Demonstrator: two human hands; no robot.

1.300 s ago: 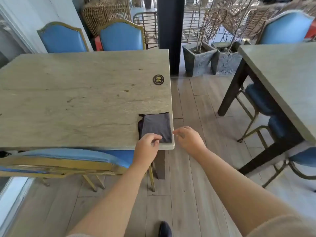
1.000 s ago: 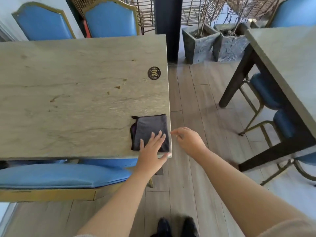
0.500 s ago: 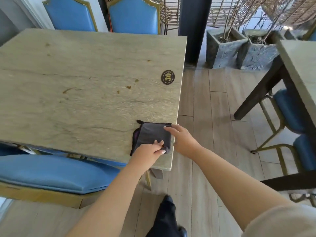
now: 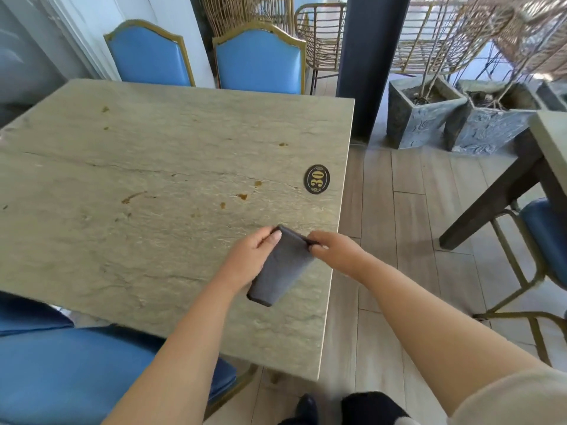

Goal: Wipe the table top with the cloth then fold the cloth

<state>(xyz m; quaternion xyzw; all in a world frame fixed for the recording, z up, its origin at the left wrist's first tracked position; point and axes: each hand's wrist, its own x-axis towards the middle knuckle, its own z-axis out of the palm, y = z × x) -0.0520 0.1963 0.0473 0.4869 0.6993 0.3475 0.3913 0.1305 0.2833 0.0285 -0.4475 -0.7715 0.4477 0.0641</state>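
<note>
Folded small, the grey cloth (image 4: 283, 265) hangs lifted above the table (image 4: 153, 167) near its right edge, pinched at its top edge from both sides: the left hand (image 4: 248, 259) grips the left corner between thumb and curled fingers, the right hand (image 4: 336, 251) pinches the right corner. Brown stains (image 4: 242, 196) spot the pale stone top, and a dark oval plaque (image 4: 317, 178) reading 30 sits close to the right edge. Beyond the table, two grey stone planters (image 4: 422, 118) stand on the plank floor (image 4: 399, 210), each holding soil and bare stems. Blue chairs (image 4: 259, 58) with gold frames line the far side, another (image 4: 76, 372) sits near, and wicker chairs (image 4: 319, 32) stand behind beside a dark pillar (image 4: 368, 56).
</note>
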